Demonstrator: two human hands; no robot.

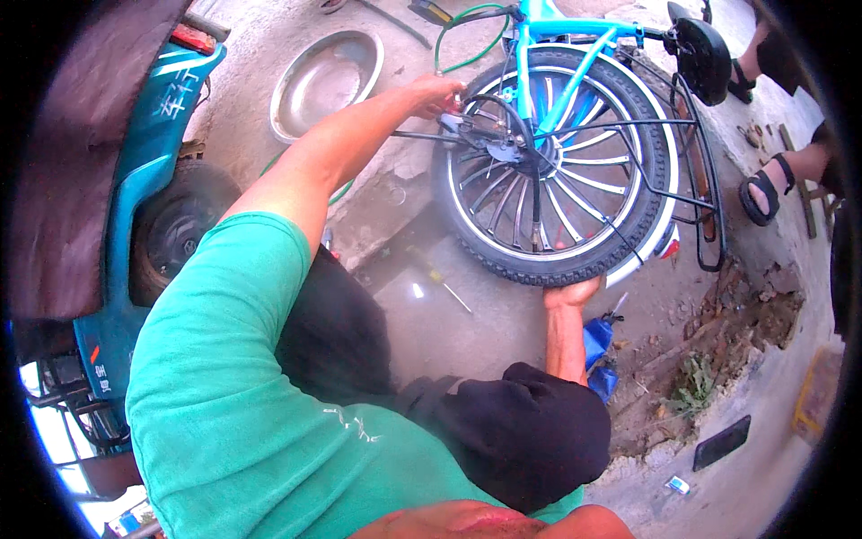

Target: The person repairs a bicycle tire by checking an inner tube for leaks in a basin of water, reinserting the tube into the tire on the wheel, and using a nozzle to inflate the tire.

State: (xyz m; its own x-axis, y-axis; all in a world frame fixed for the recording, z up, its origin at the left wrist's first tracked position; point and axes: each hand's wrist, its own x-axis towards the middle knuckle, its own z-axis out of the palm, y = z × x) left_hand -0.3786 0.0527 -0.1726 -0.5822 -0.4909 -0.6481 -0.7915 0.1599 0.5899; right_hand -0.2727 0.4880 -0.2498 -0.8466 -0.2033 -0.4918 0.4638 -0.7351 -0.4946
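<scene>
In front of me is a light blue bicycle (561, 99), its spoked rear wheel (575, 193) facing me. My right hand (575, 293) grips the knobby black tyre (516, 269) at its near edge, with fingertips showing among the spokes. At the wheel's left side, my left hand (438, 95) is closed near the hub and the dark chain parts (489, 139). What its fingers hold is too small to tell. A screwdriver (456, 296) with a yellowish handle lies on the ground between the wheel and my knees.
A metal basin (325, 83) rests beyond my left arm. A teal vehicle (148, 180) stands at the left. Near my right wrist lies a blue bag-like thing (600, 346). Rubble and a weed (693, 384) border the right, where another person's sandalled foot (765, 190) shows.
</scene>
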